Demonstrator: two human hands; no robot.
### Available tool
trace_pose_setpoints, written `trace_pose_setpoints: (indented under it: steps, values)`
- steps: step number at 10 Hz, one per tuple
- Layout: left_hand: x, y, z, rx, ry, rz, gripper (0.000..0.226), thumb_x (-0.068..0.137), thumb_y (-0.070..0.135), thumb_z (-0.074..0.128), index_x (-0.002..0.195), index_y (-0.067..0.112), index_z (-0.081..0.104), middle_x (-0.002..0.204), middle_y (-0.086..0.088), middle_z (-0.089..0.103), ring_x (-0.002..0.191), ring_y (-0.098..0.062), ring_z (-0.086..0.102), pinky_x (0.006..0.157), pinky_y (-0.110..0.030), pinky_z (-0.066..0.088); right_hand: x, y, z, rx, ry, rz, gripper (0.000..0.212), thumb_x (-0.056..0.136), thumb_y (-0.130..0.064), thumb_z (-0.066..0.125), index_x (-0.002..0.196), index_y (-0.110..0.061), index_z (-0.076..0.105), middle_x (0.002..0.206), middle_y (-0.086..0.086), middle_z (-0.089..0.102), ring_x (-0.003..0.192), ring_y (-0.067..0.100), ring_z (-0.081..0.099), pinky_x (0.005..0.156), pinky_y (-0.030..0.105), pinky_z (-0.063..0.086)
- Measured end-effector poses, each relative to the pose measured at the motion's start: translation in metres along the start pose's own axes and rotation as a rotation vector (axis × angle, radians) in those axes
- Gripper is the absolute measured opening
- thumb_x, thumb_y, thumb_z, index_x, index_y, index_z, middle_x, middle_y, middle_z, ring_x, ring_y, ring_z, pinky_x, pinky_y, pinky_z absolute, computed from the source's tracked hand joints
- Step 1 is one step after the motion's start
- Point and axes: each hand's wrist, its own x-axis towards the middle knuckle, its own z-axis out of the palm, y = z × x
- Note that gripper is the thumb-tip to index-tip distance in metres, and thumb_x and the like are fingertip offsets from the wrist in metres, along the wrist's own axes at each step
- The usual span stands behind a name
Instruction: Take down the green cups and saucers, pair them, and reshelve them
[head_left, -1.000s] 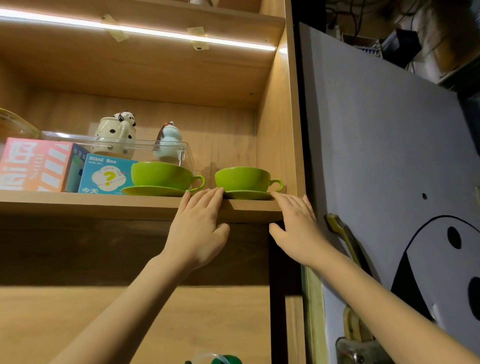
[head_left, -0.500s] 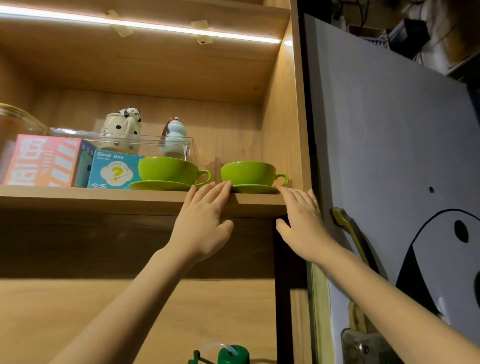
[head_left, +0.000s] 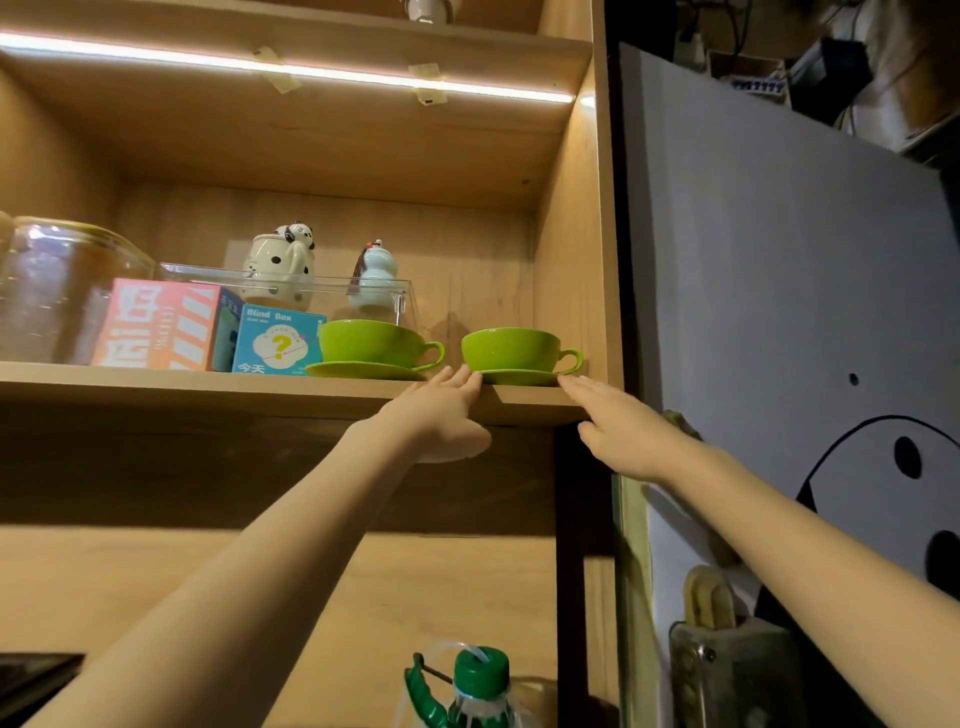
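Head view, shelf: a wooden shelf (head_left: 208, 387) under a lit strip light (head_left: 291, 67) carries both green sets along its near edge, toward the right end.
Right cup: the right green cup (head_left: 511, 349) sits upright on the right saucer (head_left: 519, 376), handle pointing right, near the cabinet's right wall.
Left cup: the left green cup (head_left: 371, 343) stands on the left saucer (head_left: 363, 370), just left of the other pair, the two sets apart.
Left hand: the left hand (head_left: 441, 410) is released, fingers straight, tips at the right saucer's left rim; thumb under the shelf edge.
Right hand: the right hand (head_left: 621, 428) is also released, fingers stretched, tips reaching the right saucer's right rim; whether they touch it I cannot tell.
Other things: left of the cups stand a blue Blind Box carton (head_left: 278, 343), a pink box (head_left: 161, 325) and a glass jar (head_left: 57, 291); behind, a clear case (head_left: 291, 280) with a spotted figurine (head_left: 280, 260) and a pale blue figurine (head_left: 376, 275).
Below: a green-capped bottle (head_left: 475, 686) at the bottom edge.
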Motion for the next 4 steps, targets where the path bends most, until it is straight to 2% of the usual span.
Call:
trace_pose_setpoints:
  steps: [1,2,3,4]
  values:
    - [-0.017,0.009,-0.02,-0.082,0.072,0.027,0.057,0.084,0.019,0.05,0.139,0.018,0.036,0.148,-0.012,0.036,0.132,-0.028,0.036,0.106,-0.037,0.033,-0.014,-0.01,-0.023,0.102,0.037,-0.027,0.048,0.097,-0.015,0.034,0.145,-0.019,0.028,0.144,0.009,0.044,0.128,0.028,0.046,0.098,0.031,0.041]
    - [-0.036,0.011,-0.041,-0.234,0.295,0.062,0.04,0.082,0.017,0.054,0.122,0.013,0.057,0.125,-0.011,0.061,0.107,-0.022,0.057,0.092,-0.029,0.043,-0.04,-0.03,-0.048,0.197,0.149,-0.072,0.039,0.097,-0.019,0.039,0.135,-0.02,0.046,0.129,0.002,0.058,0.119,0.02,0.054,0.095,0.025,0.044]
    - [-0.057,0.008,-0.05,-0.35,0.47,0.1,0.029,0.082,0.014,0.057,0.11,0.01,0.064,0.108,-0.008,0.069,0.09,-0.013,0.061,0.082,-0.023,0.046,-0.079,-0.051,-0.074,0.312,0.256,-0.179,0.033,0.096,-0.016,0.04,0.125,-0.025,0.055,0.115,-0.009,0.063,0.11,0.005,0.055,0.084,0.009,0.04]
    - [-0.079,0.008,-0.046,-0.395,0.62,0.093,0.024,0.083,0.016,0.057,0.105,0.011,0.066,0.103,-0.005,0.07,0.089,-0.014,0.063,0.078,-0.023,0.045,-0.129,-0.069,-0.098,0.547,0.436,-0.321,0.029,0.094,-0.017,0.044,0.114,-0.035,0.056,0.101,-0.016,0.07,0.102,-0.003,0.061,0.086,0.01,0.048]
